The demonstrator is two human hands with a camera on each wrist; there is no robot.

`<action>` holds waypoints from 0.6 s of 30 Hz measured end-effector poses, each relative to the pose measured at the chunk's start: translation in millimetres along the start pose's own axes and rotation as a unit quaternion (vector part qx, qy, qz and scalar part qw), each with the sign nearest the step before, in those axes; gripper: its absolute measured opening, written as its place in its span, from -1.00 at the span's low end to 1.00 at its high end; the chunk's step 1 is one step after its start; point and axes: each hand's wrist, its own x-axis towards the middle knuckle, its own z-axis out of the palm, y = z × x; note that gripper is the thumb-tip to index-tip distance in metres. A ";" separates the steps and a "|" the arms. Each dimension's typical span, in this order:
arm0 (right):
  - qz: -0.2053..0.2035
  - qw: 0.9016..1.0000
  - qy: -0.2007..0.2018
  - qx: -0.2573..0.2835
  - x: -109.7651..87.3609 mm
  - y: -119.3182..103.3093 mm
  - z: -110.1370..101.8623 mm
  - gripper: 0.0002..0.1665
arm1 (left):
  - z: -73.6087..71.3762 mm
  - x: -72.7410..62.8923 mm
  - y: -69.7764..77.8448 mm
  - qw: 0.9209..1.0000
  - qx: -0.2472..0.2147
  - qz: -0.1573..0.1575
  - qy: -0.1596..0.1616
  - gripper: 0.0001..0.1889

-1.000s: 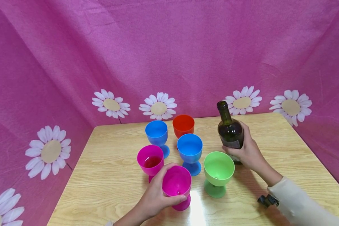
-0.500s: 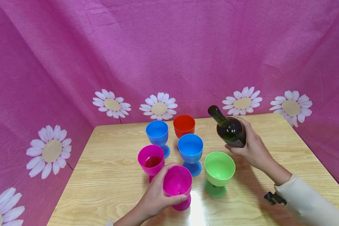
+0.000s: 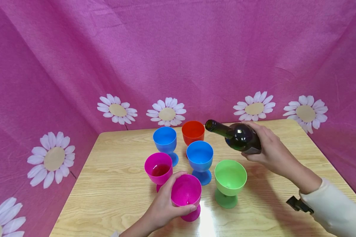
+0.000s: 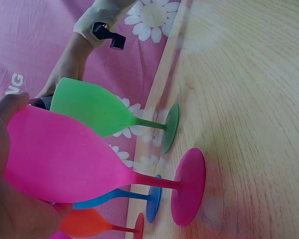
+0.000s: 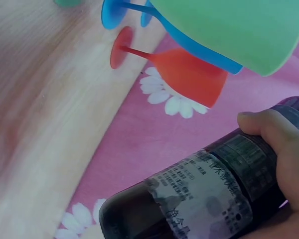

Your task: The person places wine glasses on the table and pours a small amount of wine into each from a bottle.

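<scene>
My left hand grips the bowl of the nearest pink goblet, which stands upright on its foot. Only a tiny drop shows at the bottom of that bowl. My right hand holds a dark wine bottle by its body, up off the table and tilted with its neck to the left. In the right wrist view the printed label shows below my fingers. The mouth of the bottle is near the red goblet, above and behind the front blue goblet.
A second pink goblet, holding red liquid, stands left behind the gripped one. Another blue goblet stands at the back left, and a green goblet stands before the bottle. All are on a wooden table with a pink flowered cloth behind.
My right hand has lifted the bottle from upright and tipped it, so the neck has swung left and down toward the goblets. My left hand keeps its grip on the pink goblet.
</scene>
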 end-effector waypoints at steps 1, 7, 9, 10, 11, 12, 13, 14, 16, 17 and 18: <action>-0.008 1.000 -0.003 -0.006 0.9 -0.9 -2.0 0.28 | -0.1 0.1 0.2 1.000 -0.002 -0.002 0.000 -0.11; -0.012 0.998 -0.025 -0.049 3.3 -9.0 -12.9 0.24 | -0.9 0.9 2.0 1.000 -0.014 -0.020 -0.005 -0.09; -0.008 0.997 -0.034 -0.063 3.3 -12.2 -15.4 0.24 | -0.9 1.1 2.6 1.000 -0.016 -0.021 -0.006 -0.09; -0.006 0.997 -0.039 -0.069 3.4 -13.6 -16.6 0.24 | -0.9 1.3 2.7 1.000 -0.017 -0.022 -0.006 -0.09; -0.006 0.996 -0.043 -0.075 3.6 -14.9 -17.6 0.23 | -0.9 1.2 2.9 1.000 -0.017 -0.022 -0.006 -0.09; -0.004 0.996 -0.048 -0.080 3.5 -16.2 -18.6 0.22 | -0.9 1.2 3.0 1.000 -0.018 -0.022 -0.006 -0.09; -0.005 0.995 -0.052 -0.084 3.6 -17.5 -19.4 0.22 | -0.8 1.2 3.2 1.000 -0.020 -0.023 -0.006 -0.09; -0.004 0.995 -0.057 -0.087 3.6 -19.0 -20.2 0.22 | -0.7 1.4 3.1 0.999 -0.021 -0.023 -0.006 -0.09; -0.004 0.993 -0.064 -0.094 3.7 -21.8 -21.8 0.23 | -0.2 1.4 3.0 0.999 -0.023 -0.027 -0.006 -0.09; -0.006 0.993 -0.066 -0.099 3.5 -23.4 -22.5 0.22 | 0.1 1.4 2.9 0.999 -0.024 -0.028 -0.006 -0.09; -0.009 0.992 -0.068 -0.103 3.1 -24.9 -23.0 0.23 | 0.3 1.5 2.8 0.999 -0.025 -0.030 -0.006 -0.08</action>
